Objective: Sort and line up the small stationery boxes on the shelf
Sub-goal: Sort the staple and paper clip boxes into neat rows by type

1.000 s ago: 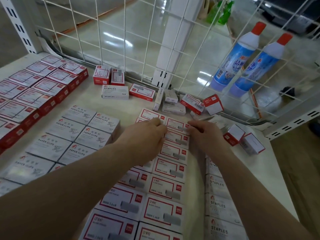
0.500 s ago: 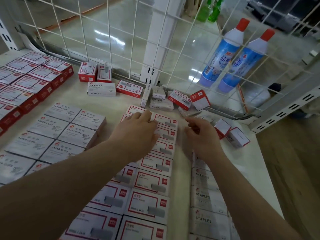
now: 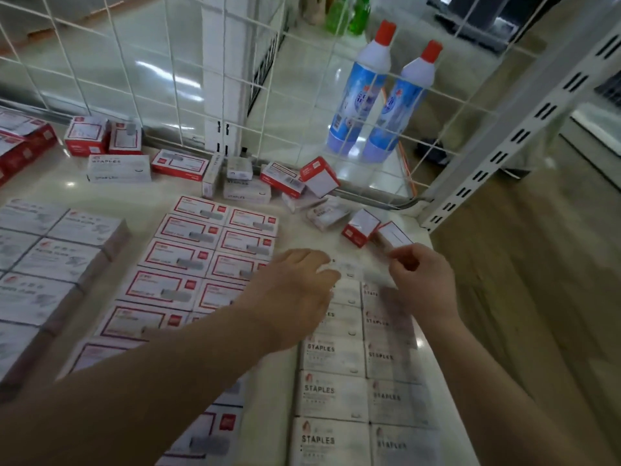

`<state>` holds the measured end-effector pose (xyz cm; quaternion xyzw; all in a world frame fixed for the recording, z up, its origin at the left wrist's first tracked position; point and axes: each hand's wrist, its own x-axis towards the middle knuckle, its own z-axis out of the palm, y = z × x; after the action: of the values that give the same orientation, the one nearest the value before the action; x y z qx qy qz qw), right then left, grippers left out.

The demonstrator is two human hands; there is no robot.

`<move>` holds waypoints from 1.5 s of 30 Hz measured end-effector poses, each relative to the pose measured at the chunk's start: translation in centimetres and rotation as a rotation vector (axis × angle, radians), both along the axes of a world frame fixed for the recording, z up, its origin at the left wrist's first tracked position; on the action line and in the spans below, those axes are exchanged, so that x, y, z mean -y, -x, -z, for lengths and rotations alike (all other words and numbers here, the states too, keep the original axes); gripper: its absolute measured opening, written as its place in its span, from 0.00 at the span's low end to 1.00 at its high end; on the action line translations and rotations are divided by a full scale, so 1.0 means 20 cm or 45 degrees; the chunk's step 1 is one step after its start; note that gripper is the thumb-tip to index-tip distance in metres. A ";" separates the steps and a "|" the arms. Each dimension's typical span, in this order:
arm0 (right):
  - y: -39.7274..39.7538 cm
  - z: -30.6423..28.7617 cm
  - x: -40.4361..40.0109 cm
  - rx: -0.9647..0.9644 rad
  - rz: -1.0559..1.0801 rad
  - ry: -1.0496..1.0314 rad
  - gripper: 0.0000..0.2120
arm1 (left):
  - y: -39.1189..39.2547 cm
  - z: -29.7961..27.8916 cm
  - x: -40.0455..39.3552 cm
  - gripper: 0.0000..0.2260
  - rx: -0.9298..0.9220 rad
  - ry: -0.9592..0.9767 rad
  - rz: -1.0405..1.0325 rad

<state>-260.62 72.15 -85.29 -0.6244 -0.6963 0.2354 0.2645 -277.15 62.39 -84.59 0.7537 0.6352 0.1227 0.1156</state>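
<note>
A white wire-grid back panel (image 3: 141, 55) rises behind the pale, glossy shelf board (image 3: 168, 193). A white slotted metal upright (image 3: 510, 129) slants at the right, and a second white slotted post (image 3: 220, 79) stands behind the grid. Through the mesh lies a shiny pale tiled floor (image 3: 161, 72) catching bright streaks of light. Two blue-and-white plastic bottles with red caps (image 3: 379, 92) stand just beyond the grid, with green bottles (image 3: 349, 11) farther back. To the right runs brown wood-look flooring (image 3: 524, 280).
</note>
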 end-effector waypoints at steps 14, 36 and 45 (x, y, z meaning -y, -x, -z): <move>-0.10 0.08 -0.16 0.103 0.060 0.055 0.19 | -0.16 0.06 -0.09 0.19 0.045 0.043 0.020; -0.09 -0.17 0.23 -0.235 -0.224 0.202 0.09 | -0.03 -0.08 0.08 0.24 0.254 -0.219 -0.151; 0.01 -0.23 0.37 -0.356 -0.324 0.226 0.04 | 0.00 -0.13 0.17 0.18 0.229 -0.263 -0.119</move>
<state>-260.84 64.78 -80.71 -0.5135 -0.7025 0.4118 0.2708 -277.14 59.07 -82.04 0.7170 0.6408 0.2598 0.0882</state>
